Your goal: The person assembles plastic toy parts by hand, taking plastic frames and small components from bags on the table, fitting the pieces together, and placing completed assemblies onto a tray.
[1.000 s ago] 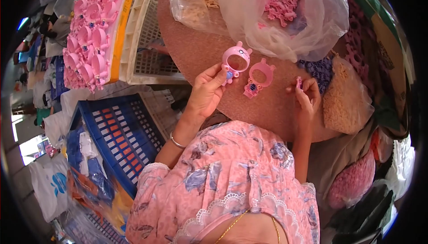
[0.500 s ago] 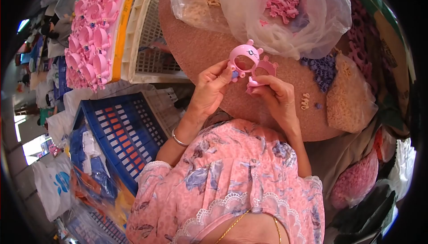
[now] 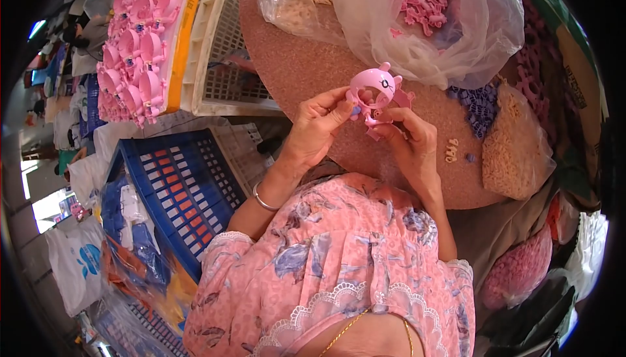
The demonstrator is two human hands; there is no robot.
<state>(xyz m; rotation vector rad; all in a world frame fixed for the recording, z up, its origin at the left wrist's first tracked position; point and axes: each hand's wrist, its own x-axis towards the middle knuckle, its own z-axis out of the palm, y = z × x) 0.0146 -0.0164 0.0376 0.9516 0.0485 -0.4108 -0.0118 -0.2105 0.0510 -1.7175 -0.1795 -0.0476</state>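
My left hand [image 3: 314, 127] is closed on a pink ring-shaped animal toy part [image 3: 381, 80] with small ears and a printed eye. A small blue-violet piece [image 3: 355, 110] shows at its lower edge, beside my fingertips. Between the fingers of my right hand [image 3: 417, 147] is a second pink plastic part [image 3: 405, 99], partly covered by the first part and my fingers. The two pink parts overlap in view; whether they are joined I cannot tell. Both hands are above the round brown table [image 3: 293, 63].
Plastic bags hold pink pieces [image 3: 425, 1] and cream pieces [image 3: 512, 155]. Blue-violet pieces [image 3: 479, 110] and a few cream ones [image 3: 451, 151] lie on the table. To the left are stacked pink ring parts [image 3: 140, 47], a white crate [image 3: 212, 89] and a blue basket [image 3: 140, 151].
The pink part in my left hand has turned and moved right, closer to the one in my right hand. The second part is now mostly hidden behind it.
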